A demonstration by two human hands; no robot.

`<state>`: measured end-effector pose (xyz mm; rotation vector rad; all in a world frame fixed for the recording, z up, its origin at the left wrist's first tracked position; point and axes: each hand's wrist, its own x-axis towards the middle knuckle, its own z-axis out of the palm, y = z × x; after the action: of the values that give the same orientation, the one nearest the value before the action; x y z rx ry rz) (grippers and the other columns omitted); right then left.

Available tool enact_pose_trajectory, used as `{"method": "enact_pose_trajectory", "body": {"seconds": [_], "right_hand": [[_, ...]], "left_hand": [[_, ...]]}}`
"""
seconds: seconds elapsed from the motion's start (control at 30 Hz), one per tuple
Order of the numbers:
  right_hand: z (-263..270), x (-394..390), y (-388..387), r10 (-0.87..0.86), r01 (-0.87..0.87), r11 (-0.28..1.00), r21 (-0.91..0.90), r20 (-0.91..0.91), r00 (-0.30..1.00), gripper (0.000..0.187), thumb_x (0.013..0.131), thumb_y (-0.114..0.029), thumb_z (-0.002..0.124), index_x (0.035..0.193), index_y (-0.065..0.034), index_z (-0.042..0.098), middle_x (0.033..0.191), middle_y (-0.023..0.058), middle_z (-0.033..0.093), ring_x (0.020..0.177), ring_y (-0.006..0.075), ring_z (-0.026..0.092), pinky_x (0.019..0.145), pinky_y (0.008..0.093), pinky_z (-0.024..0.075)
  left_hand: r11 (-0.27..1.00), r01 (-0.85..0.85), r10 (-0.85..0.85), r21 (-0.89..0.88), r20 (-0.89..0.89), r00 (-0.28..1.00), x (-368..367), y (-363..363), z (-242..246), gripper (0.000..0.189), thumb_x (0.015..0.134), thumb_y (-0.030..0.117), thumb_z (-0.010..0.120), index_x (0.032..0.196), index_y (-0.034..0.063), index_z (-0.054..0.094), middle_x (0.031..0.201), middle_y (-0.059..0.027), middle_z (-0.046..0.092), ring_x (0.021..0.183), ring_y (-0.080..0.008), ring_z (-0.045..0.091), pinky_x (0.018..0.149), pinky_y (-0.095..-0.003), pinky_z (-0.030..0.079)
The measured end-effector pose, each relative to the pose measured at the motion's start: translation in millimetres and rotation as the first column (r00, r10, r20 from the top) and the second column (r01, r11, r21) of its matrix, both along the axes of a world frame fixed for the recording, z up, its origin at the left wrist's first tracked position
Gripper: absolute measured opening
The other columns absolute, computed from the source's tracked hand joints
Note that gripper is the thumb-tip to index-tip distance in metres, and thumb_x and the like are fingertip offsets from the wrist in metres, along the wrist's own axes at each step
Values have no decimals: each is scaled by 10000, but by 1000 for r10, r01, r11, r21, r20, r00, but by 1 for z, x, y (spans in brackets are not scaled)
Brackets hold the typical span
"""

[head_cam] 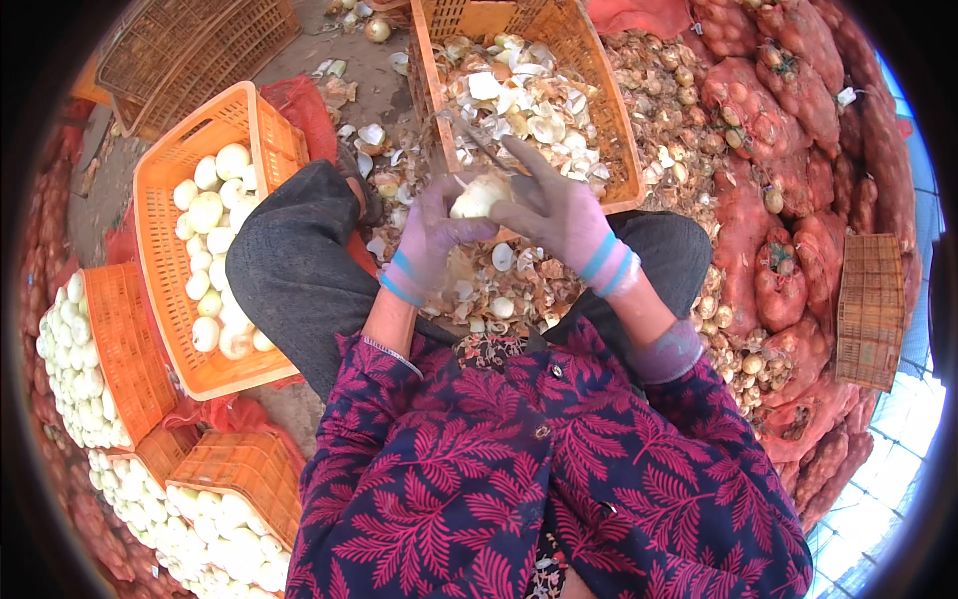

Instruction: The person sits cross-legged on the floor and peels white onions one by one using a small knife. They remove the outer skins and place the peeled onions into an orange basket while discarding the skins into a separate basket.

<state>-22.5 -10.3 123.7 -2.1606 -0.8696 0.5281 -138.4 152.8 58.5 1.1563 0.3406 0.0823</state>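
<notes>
A white, largely peeled onion (480, 196) is between my gloved hands, above the near edge of an orange plastic crate (625, 168) holding onion skins (546, 112). My left hand (434, 224) grips the onion from its left side. On the onion's right side is my right hand (557, 213), its thumb near or against the onion and its fingers spread and blurred. A thin, blurred blade-like tool (475, 138) shows by the right fingers; how it is held cannot be told. Peeled onions (206, 213) lie in another orange crate (161, 299) to my left.
More crates (123, 352) of peeled onions stand at the lower left. Stacked empty crates (194, 60) are at the upper left. Red mesh sacks of onions (748, 112) and loose unpeeled onions (752, 365) lie on the right. Onion skins (516, 292) litter the ground between my knees.
</notes>
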Motion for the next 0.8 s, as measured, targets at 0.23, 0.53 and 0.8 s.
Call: {"method": "enact_pose_trajectory", "body": {"seconds": [0.23,0.53,0.8], "right_hand": [[15,16,9,-180,187,981,50,-127,976,554,897,-107,704,1436,-112,574,829,52,656,738,108,586,704,313,537],[20,10,21,-132,216,950,226,-336,933,487,905,-60,667,1383,-28,578,845,55,690,609,84,578,535,263,482],[-24,98,-46,-280,299,947,118,-151,948,575,926,-131,725,1445,17,526,1001,149,734,790,200,713,638,308,564]], "left_hand": [[937,64,6,-343,198,980,1,1,-5,651,841,232,741,1414,-18,559,1161,-76,697,1027,-175,681,852,-313,575],[838,102,-74,-536,74,995,-2,4,-33,589,914,335,727,1371,0,569,1056,-114,730,877,-232,732,745,-352,614],[810,124,4,-573,217,976,-1,-1,-25,516,947,251,629,1365,-42,556,988,-131,711,792,-219,696,698,-327,580]]}}
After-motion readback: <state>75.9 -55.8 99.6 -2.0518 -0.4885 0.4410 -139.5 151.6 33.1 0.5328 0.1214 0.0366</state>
